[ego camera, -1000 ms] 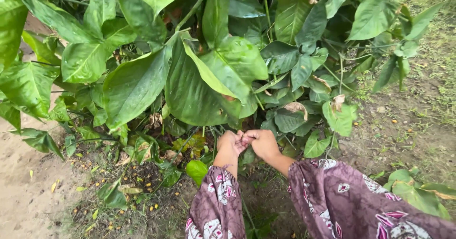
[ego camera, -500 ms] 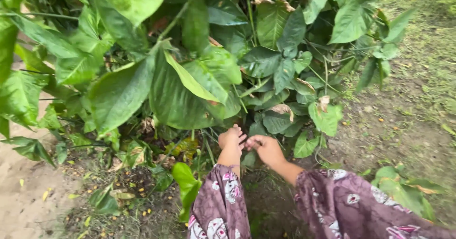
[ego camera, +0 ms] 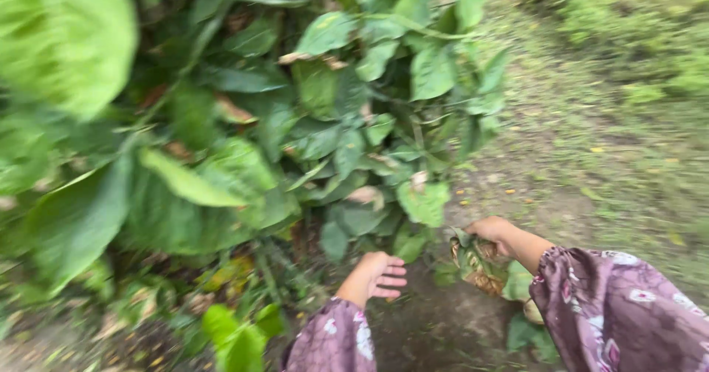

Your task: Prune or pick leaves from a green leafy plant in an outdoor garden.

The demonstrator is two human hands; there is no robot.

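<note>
1. Outdoors, a large-leaved green plant [ego camera: 221, 135] filled the left of the frame, with bare soil [ego camera: 546, 187] at right.
2. Your left hand [ego camera: 378, 274], lower centre, was empty, fingers loosely spread.
3. Your right hand [ego camera: 493, 233], centre right, gripped a withered brown-green leaf clump [ego camera: 476, 261] hanging below it.

A dense bush of broad green leaves [ego camera: 221, 143] fills the left and middle of the scene, blurred, with one large pale leaf [ego camera: 63, 36] at the near upper left. A few brown, dry leaves [ego camera: 306, 58] show among the green ones. To the right lies a strip of bare dirt ground [ego camera: 532, 187] speckled with small yellow bits, and farther right and beyond it a patch of thin grass [ego camera: 650, 99]. Low green plants [ego camera: 236, 335] grow at the near bottom. The light is soft, even daylight, with no hard shadows.
</note>
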